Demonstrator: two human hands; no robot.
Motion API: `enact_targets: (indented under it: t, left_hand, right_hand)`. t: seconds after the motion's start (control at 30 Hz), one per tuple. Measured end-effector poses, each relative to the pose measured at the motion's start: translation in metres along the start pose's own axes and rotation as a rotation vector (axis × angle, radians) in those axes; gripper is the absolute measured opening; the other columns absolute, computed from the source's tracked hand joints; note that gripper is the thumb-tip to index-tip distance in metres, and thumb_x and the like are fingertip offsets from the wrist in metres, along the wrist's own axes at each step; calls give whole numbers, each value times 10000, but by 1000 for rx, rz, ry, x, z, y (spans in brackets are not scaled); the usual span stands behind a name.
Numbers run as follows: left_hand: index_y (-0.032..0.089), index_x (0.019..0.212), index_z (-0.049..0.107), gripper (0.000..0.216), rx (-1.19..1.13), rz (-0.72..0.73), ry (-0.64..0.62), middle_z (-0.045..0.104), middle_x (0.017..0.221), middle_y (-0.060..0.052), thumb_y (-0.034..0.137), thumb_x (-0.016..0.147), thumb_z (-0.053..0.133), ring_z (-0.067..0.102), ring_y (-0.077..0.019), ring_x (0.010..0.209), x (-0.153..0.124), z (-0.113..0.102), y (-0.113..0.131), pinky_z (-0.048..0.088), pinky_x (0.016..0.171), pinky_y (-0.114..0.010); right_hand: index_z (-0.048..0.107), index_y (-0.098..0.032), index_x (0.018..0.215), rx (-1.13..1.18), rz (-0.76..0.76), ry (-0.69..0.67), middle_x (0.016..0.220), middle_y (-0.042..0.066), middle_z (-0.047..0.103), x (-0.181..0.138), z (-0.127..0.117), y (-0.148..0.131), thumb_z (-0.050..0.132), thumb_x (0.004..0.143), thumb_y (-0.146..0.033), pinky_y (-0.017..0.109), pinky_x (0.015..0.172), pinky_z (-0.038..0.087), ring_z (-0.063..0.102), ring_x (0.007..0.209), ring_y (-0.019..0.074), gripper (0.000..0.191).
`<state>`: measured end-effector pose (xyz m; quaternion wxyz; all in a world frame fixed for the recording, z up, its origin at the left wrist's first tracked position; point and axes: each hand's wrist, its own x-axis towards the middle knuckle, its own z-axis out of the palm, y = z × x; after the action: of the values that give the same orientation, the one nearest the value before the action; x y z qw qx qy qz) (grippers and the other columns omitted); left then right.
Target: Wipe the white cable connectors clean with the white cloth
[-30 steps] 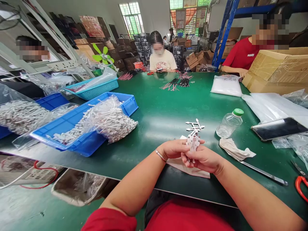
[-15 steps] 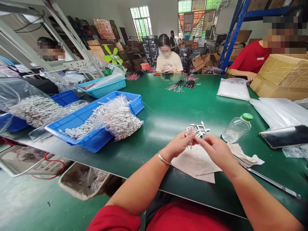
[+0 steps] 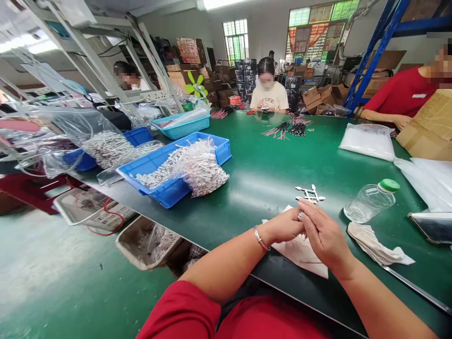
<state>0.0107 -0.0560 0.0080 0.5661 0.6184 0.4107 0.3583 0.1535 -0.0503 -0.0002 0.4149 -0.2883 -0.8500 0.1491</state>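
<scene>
In my left hand (image 3: 286, 224) is a small bundle of white connector pieces (image 3: 301, 215), mostly hidden by fingers. My right hand (image 3: 325, 236) is closed over the far side of it, fingers together and thumb against the left hand. A few thin ends show below the grip. Just beyond both hands, several white pieces (image 3: 310, 193) lie crossed on the green table. Beneath the hands is a beige cloth (image 3: 306, 258), partly covered by the right hand and forearm.
To the right stand a clear bottle with green cap (image 3: 370, 201), a crumpled white glove-like cloth (image 3: 374, 245), a metal strip (image 3: 416, 288) and a phone (image 3: 432, 226). Leftward, a blue tray (image 3: 155, 188) and a plastic bag (image 3: 206, 174) hold many white pieces. Co-workers sit around the table.
The camera view has swung left, so things appear further right. My right hand has gone from a pinch beside the bundle to closing over it, hiding most of it.
</scene>
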Motion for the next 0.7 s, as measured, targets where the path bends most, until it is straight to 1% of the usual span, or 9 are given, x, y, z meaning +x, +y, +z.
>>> enact_targets:
  t: [0.1,0.17,0.2,0.3,0.37,0.4,0.47,0.53,0.7]
  left_hand:
    - [165,642,516,137,35,-22,-59,480,578,23,234,750,563,434,-110,556,-11,-13,25,367,542,-238]
    - [174,686,523,186,156,-9,-9,482,608,28,323,789,564,423,-104,552,-25,-34,49,363,530,-229]
    - [179,646,495,251,293,22,126,462,593,31,361,808,557,411,-102,550,-33,-49,62,363,541,-230]
    - [184,701,510,244,646,49,700,521,667,17,391,809,580,469,-125,633,-63,-113,95,405,643,-243]
    - [178,795,545,214,846,-38,1008,584,741,-3,388,801,585,515,-149,685,-83,-162,109,421,682,-258]
    - [171,838,555,219,899,-125,1109,607,756,-15,388,805,568,532,-156,676,-91,-186,114,427,666,-264]
    - [158,888,570,216,1002,-332,1074,644,789,-37,359,822,527,571,-158,664,-103,-227,119,439,653,-265]
    - [156,833,597,193,1047,-435,998,653,748,-39,342,789,569,584,-169,656,-108,-254,120,436,649,-265]
    - [152,717,614,143,1330,-645,806,633,652,-50,287,726,657,583,-230,751,-95,-276,122,407,707,-277]
  right_hand:
    - [340,-263,1445,-22,-63,23,1444,112,428,-2,-1,-5,441,945,-261,455,1054,417,411,1328,264,510]
    - [210,-290,1489,-34,-82,45,1522,112,285,-4,0,-8,471,938,-285,487,1068,385,304,1387,286,610]
    - [180,-302,1493,-35,-82,51,1534,112,249,-5,1,-10,481,935,-296,501,1068,378,284,1395,294,634]
    - [210,-327,1475,4,-51,53,1500,118,289,-7,5,-12,485,934,-297,509,1044,401,352,1354,290,608]
    - [230,-328,1464,39,-14,75,1471,125,319,-7,8,-12,486,931,-285,508,1021,426,369,1338,289,593]
    - [231,-327,1463,53,-3,83,1462,128,324,-8,10,-11,489,929,-278,508,1011,436,365,1339,289,595]
    - [228,-326,1462,71,3,86,1452,133,329,-8,13,-11,493,926,-269,512,998,447,351,1343,292,601]
    - [227,-328,1461,84,0,73,1447,136,331,-9,16,-10,494,927,-262,517,989,455,352,1339,291,601]
    - [243,-331,1453,89,16,61,1430,137,353,-11,19,-9,494,929,-267,534,959,476,375,1320,300,584]
